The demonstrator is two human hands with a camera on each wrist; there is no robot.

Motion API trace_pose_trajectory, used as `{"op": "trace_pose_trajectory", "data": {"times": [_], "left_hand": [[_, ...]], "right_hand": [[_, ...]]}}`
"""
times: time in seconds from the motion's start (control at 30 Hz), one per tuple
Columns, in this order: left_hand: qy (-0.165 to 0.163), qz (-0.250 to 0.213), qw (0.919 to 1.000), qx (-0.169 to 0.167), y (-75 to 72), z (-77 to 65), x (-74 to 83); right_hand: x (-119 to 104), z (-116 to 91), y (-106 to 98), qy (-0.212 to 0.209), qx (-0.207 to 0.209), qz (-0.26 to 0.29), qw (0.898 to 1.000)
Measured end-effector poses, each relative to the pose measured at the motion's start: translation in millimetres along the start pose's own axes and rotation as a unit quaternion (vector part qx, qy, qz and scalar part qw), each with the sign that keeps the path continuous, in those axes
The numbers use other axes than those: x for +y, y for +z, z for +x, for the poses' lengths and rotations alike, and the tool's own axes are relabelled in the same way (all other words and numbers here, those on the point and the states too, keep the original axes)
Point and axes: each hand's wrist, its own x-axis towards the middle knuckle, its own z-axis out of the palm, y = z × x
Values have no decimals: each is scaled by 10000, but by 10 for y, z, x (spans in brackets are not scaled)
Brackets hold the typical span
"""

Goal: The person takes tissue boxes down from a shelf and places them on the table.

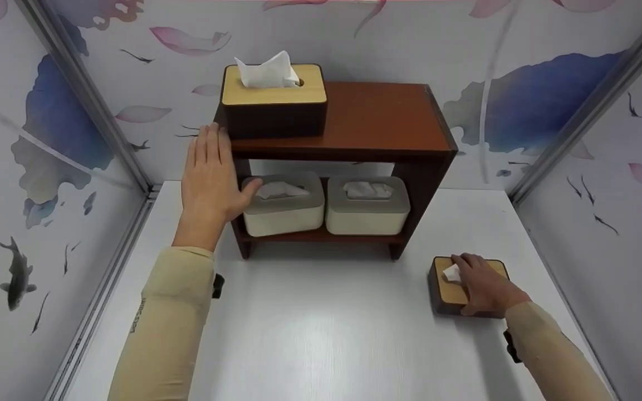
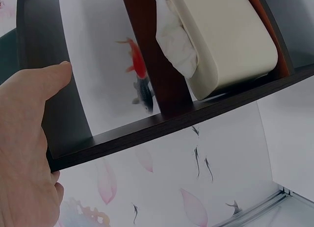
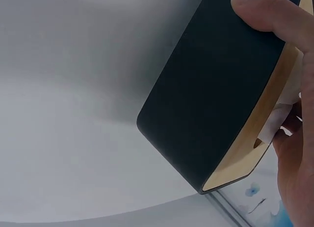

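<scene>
My left hand (image 1: pixel 209 184) rests against the left side of a brown wooden shelf (image 1: pixel 382 117), fingers straight along the outside and thumb spread across the front edge. In the left wrist view the thumb (image 2: pixel 59 77) lies by the dark side panel (image 2: pixel 46 109). My right hand (image 1: pixel 485 284) grips a dark tissue box (image 1: pixel 446 301) with a wood-coloured lid on the white table at the right. The right wrist view shows the thumb on one long side of this box (image 3: pixel 206 89); the far fingertips are partly hidden. White tissue pokes out beside the palm.
A similar dark tissue box (image 1: pixel 276 120) stands on the shelf top at the left. Below, two cream tissue boxes with grey lids, left (image 1: pixel 284 220) and right (image 1: pixel 368 223), sit side by side. Printed walls (image 1: pixel 382 44) enclose the white table (image 1: pixel 298 323) at the back and sides.
</scene>
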Motion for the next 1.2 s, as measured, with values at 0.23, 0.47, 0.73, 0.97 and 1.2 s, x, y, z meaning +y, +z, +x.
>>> {"op": "trace_pose_trajectory", "data": {"times": [0.23,0.47,0.73,0.97,1.2], "left_hand": [[-12,3,10000,-58,-14,-5,5],[2,-13,10000,-63,-20,-2,16],[-16,-25,10000,-74,-19,-5,21],[-2,-37,10000,7,-13,-7,13],[10,-67,10000,13,-10,-14,-2]], "right_hand": [[69,-56,98,41,-3,-212,9998],[79,-117,142,-127,325,-420,9985],[-12,-122,70,159,-17,-738,9971],[-75,-64,-31,289,-555,-693,9956],[-153,-39,-197,470,-657,-169,9966]]}}
